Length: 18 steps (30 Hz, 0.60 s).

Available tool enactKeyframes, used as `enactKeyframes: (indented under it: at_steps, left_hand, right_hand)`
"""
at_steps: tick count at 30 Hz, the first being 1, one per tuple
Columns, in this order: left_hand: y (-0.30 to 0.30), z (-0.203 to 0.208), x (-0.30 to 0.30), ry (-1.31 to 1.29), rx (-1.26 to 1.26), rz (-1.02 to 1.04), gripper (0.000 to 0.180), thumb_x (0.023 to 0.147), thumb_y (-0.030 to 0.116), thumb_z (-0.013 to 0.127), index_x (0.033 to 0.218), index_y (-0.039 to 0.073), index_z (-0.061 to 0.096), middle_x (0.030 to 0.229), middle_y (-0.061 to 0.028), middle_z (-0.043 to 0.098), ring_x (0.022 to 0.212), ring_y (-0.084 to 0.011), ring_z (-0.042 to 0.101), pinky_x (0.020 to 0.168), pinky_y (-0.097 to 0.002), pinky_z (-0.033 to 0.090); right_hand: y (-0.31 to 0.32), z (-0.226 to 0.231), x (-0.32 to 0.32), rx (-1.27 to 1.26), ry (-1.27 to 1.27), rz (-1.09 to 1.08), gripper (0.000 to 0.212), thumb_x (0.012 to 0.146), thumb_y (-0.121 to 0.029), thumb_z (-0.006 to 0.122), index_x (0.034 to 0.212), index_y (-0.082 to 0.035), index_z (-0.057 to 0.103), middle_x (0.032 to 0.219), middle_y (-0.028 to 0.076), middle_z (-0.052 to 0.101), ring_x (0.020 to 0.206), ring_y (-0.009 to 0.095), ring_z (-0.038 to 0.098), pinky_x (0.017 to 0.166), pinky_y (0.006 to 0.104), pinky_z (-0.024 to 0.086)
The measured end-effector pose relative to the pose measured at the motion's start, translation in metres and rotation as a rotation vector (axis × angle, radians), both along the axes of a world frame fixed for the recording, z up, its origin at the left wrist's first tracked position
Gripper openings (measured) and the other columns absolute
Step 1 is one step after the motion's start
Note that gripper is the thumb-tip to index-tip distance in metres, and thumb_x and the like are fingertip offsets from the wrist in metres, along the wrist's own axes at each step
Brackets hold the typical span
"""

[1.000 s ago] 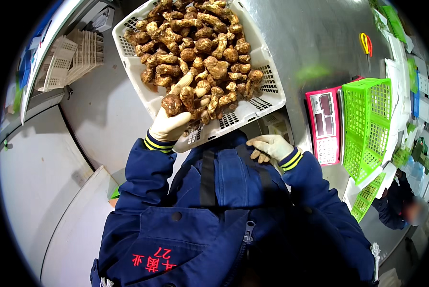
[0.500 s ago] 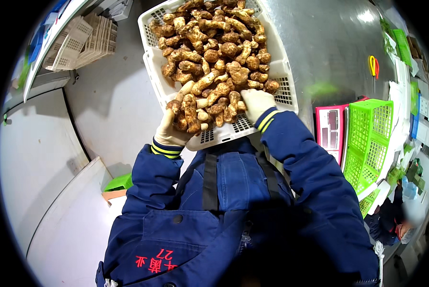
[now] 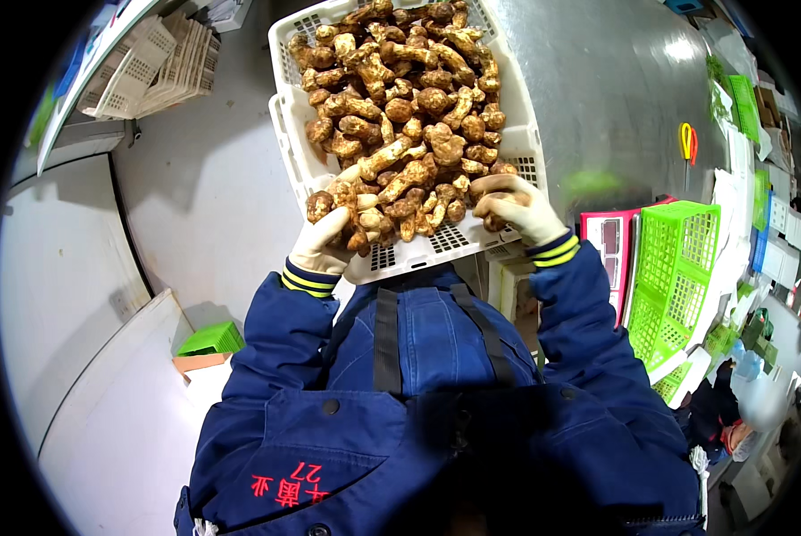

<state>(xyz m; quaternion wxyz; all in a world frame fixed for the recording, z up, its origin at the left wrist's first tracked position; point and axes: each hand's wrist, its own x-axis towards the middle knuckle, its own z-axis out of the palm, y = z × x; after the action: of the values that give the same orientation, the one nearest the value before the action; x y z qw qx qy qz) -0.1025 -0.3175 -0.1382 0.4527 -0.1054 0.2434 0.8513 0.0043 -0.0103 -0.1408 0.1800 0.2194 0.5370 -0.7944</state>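
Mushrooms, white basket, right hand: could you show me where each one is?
Mushrooms (image 3: pixel 442 141): head view, a lumpy one within the pile.
White basket (image 3: pixel 407 255): head view, its near wall.
Right hand (image 3: pixel 527 211): head view, the back of the glove.

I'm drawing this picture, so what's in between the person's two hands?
In the head view, brown mushrooms in the white basket lie between the gloved left hand and gloved right hand.

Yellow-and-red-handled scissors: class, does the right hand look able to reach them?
Probably yes, perhaps by leaning: between right hand and scissors lie, seemingly, only the white basket and steel tabletop.
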Motion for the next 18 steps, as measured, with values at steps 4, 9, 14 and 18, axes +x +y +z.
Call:
enactKeyframes:
  at_steps: [4,9,14,18]
  left_hand:
    - [0.007,0.002,0.001,-0.013,-0.082,0.008,0.061,0.088,0.010,0.061,0.143,0.004,0.033,0.121,-0.0169,0.058,0.110,-0.0289,0.059,0.095,-0.0434,0.050]
    - [0.011,0.000,0.004,-0.028,-0.104,0.023,0.060,0.089,0.010,0.062,0.142,0.007,0.035,0.121,-0.0153,0.057,0.106,-0.0271,0.059,0.092,-0.0427,0.051]
    - [0.027,-0.012,0.009,-0.056,-0.117,-0.006,0.060,0.088,0.010,0.063,0.142,0.009,0.036,0.127,-0.0131,0.054,0.111,-0.0264,0.056,0.094,-0.0421,0.049]
    - [0.031,-0.013,0.011,-0.060,-0.108,-0.014,0.059,0.090,0.012,0.061,0.143,0.008,0.034,0.132,-0.0135,0.052,0.115,-0.0271,0.055,0.097,-0.0423,0.048]
  right_hand:
    - [-0.048,-0.005,-0.026,0.470,-0.115,0.291,0.055,0.077,-0.031,0.076,0.118,0.001,0.058,0.097,0.013,0.066,0.088,0.019,0.063,0.081,0.0290,0.051]
    - [-0.055,-0.019,-0.046,1.301,0.070,0.223,0.073,0.082,-0.044,0.068,0.137,-0.004,0.041,0.121,0.021,0.058,0.108,0.035,0.058,0.095,0.0412,0.047]
    - [-0.049,-0.052,-0.081,1.444,0.027,0.264,0.071,0.078,-0.034,0.074,0.136,-0.006,0.042,0.122,0.020,0.056,0.106,0.033,0.058,0.092,0.0399,0.049]
    - [-0.017,-0.069,-0.056,-0.001,0.088,-0.155,0.072,0.079,-0.008,0.071,0.139,0.007,0.033,0.124,0.020,0.054,0.114,0.024,0.055,0.100,0.0335,0.044]
